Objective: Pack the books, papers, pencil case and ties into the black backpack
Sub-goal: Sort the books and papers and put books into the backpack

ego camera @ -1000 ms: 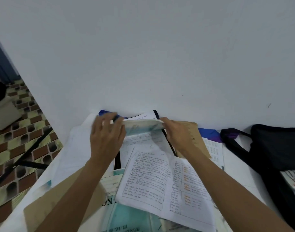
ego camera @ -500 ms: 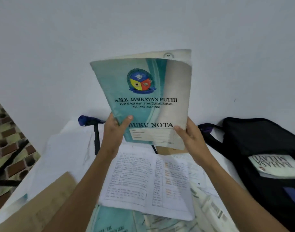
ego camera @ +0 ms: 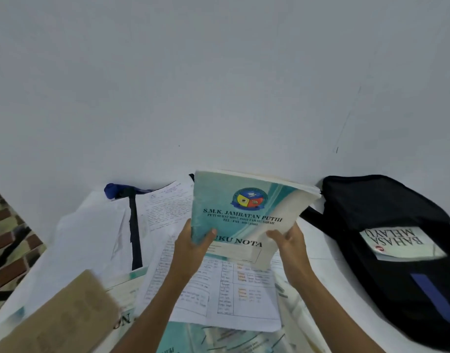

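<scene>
I hold a teal notebook (ego camera: 244, 212) marked "BUKU NOTA" above the table, tilted toward the right. My left hand (ego camera: 193, 247) grips its lower left edge and my right hand (ego camera: 290, 243) grips its lower right corner. The black backpack (ego camera: 387, 240) lies open at the right with a "BAHASA MELAYU" book (ego camera: 400, 244) inside it. Below the notebook a handwritten paper sheet (ego camera: 219, 296) tops a pile of papers and teal books. A dark tie (ego camera: 134, 233) and a blue tie end (ego camera: 111, 191) lie at the back left.
A brown envelope (ego camera: 66, 317) lies at the front left of the white table (ego camera: 73, 240). A white wall (ego camera: 219, 85) stands right behind the table. Patterned floor tiles (ego camera: 7, 240) show past the table's left edge.
Both hands picked the teal notebook off the pile, raised it upright, then lowered and tilted it to the right toward the backpack.
</scene>
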`<action>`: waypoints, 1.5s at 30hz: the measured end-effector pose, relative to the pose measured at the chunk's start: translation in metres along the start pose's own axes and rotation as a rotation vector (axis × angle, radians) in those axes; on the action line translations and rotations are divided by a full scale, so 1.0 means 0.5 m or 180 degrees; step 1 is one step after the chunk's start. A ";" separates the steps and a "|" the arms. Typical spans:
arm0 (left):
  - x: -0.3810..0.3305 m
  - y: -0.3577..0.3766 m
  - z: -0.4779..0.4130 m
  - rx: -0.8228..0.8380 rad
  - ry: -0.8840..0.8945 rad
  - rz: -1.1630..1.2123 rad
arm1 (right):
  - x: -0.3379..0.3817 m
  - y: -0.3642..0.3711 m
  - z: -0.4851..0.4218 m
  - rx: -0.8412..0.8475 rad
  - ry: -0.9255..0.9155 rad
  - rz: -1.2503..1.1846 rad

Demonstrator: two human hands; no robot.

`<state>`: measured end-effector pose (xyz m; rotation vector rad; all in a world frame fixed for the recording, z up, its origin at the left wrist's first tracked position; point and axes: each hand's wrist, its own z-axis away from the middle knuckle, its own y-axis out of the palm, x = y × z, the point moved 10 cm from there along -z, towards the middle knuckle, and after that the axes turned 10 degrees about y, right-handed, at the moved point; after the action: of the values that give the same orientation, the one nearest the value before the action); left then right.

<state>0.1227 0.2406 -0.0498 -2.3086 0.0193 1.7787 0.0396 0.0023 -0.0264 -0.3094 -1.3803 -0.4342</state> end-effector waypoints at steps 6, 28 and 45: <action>0.001 0.014 -0.013 0.0148 -0.0053 -0.0208 | -0.005 0.007 0.002 0.0221 0.0222 0.0083; -0.091 0.133 -0.008 -0.0190 -0.0091 0.1508 | 0.061 -0.157 0.028 0.0650 0.0490 -0.1956; -0.092 0.576 0.024 0.1659 -0.1044 0.0531 | -0.090 -0.626 0.122 0.0727 0.2057 -0.0692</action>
<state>0.0567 -0.0437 -0.0577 -1.6786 0.5628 1.9234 -0.1667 -0.2408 -0.0731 0.1664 -0.8160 -0.4952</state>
